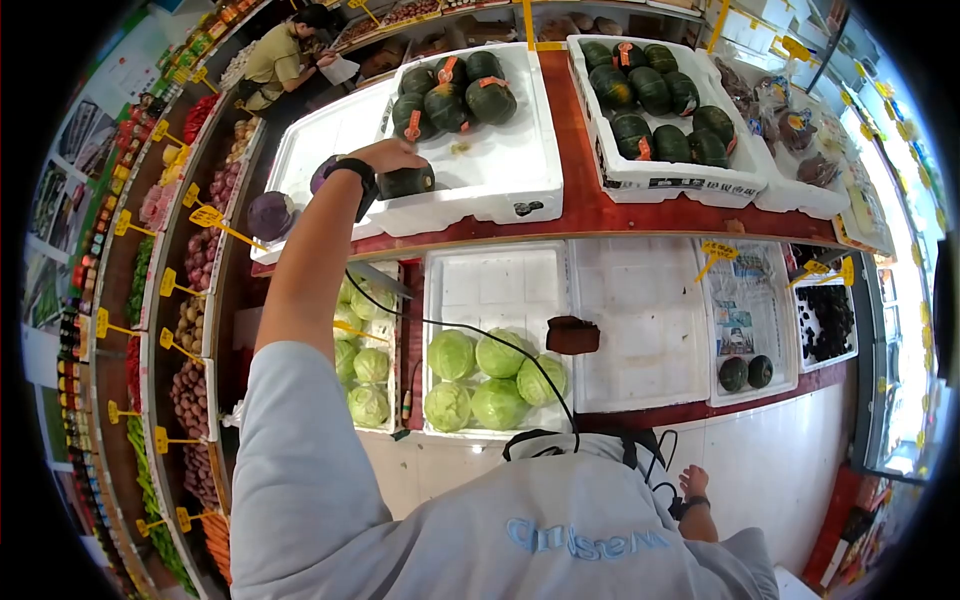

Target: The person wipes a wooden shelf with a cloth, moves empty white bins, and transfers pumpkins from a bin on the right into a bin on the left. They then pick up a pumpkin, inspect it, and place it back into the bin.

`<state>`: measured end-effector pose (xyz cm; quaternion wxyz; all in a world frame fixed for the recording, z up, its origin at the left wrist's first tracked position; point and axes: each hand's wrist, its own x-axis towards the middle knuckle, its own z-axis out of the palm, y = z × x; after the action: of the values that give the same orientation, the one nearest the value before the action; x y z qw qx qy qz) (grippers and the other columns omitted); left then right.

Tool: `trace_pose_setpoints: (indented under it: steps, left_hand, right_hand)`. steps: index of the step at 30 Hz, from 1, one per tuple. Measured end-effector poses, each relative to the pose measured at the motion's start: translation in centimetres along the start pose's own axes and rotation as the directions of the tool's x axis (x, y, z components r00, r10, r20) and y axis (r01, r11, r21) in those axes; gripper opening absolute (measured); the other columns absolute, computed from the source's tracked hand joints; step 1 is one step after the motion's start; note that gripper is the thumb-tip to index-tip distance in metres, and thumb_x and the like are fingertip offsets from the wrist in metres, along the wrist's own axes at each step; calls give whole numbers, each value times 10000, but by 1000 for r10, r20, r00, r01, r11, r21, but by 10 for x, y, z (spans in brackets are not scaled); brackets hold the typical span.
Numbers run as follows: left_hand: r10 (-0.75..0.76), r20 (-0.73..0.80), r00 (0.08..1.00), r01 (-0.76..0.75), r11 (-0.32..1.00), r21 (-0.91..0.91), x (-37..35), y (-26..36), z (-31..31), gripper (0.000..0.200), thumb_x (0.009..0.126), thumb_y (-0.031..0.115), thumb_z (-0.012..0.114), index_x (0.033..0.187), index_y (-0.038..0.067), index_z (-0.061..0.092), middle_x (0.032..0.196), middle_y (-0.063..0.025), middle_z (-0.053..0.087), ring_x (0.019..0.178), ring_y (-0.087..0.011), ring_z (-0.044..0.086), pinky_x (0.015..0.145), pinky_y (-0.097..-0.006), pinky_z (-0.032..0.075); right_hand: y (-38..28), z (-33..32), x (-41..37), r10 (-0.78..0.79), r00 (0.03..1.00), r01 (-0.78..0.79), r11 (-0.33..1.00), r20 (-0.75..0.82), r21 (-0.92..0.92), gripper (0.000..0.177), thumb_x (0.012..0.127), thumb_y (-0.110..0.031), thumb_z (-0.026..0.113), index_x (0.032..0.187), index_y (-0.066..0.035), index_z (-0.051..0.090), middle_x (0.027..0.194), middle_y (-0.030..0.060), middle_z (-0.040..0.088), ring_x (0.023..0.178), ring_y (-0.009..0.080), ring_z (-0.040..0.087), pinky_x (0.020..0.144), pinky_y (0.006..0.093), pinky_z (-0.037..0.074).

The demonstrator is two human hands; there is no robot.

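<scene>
My left hand [385,155], with a dark band at the wrist, reaches up to the white foam tray [540,160] on the upper shelf. Its fingers curl over the top of a dark green pumpkin [408,182] near the tray's front edge. Behind it, several more green pumpkins [447,105] with orange labels are grouped in the same tray. Purple cabbages [270,216] sit by the tray's left end, one partly hidden by my wrist. My right hand [693,482] hangs low beside my body, holding nothing, its fingers loosely apart.
To the right stands a second foam tray [680,185] of pumpkins. Below, green cabbages [500,404] fill the front of a tray, and two small pumpkins [746,373] lie farther right. A black cable [470,330] crosses my view. Another person [283,62] bends at upper left.
</scene>
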<state>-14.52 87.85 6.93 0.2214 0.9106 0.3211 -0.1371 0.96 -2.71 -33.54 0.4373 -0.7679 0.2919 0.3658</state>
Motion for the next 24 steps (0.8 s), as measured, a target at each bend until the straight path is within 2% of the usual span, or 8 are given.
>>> trace_pose_setpoints:
  steps: [3,5,12,14,15,18,22,24]
  left_hand:
    - [-45,-20,999,45,999,-10,-6,8,0,586,747,517,627,1100,50,645,1121,-153,625,1043,-260,575,907,-346,411]
    - [-145,85,986,139,988,73,-7,17,-3,735,689,576,651,1205,57,586,1223,-155,572,1128,-269,531,956,-354,383]
    - [-340,161,927,310,933,185,22,23,-10,821,668,628,674,1272,87,545,1350,-124,476,1220,-229,450,963,-323,368]
    - [-378,218,900,418,889,-187,47,-6,-10,798,688,633,654,1272,101,544,1355,-140,458,1228,-235,427,958,-348,367]
    - [-398,204,895,410,912,-17,17,28,-21,728,717,606,640,1244,110,561,1338,-120,469,1201,-227,432,937,-377,377]
    - [-265,265,927,246,964,105,36,5,-16,688,711,581,658,1207,112,578,1295,-105,501,1151,-219,459,893,-375,396]
    - [-238,65,969,238,971,8,9,18,-2,711,624,551,716,1138,70,616,1213,-112,568,1070,-219,531,815,-363,444]
    - [-226,82,971,219,972,90,-5,39,-1,699,606,529,725,1107,51,630,1163,-125,598,1032,-234,561,808,-355,455]
  right_hand:
    - [-1,-1,-6,-3,1000,4,999,-16,51,358,858,-267,519,1170,-90,511,1002,85,604,797,230,609,609,339,448]
    - [-10,-1,-10,-58,997,60,997,-44,42,371,855,-266,521,1179,-84,510,1010,86,607,793,224,614,602,326,449]
    - [-46,4,-22,-207,976,209,977,-72,29,334,870,-241,498,1149,-63,539,955,82,619,727,189,605,568,286,441]
    - [-45,4,-28,-210,976,213,976,-65,37,333,872,-242,499,1152,-67,539,957,81,621,723,187,607,566,287,441]
    - [-43,3,-29,-215,975,217,975,-53,40,333,874,-243,499,1156,-70,538,959,80,623,719,186,608,563,288,441]
    - [-26,2,-35,-163,985,165,986,-65,35,316,872,-239,506,1142,-79,541,926,77,622,705,183,606,555,281,436]
    - [10,0,-39,-52,998,54,997,-45,53,324,861,-244,526,1146,-90,529,963,79,616,761,215,608,607,328,448]
    - [22,0,-41,37,998,-36,999,-44,25,311,859,-237,524,1136,-95,528,961,75,611,757,215,603,616,339,447]
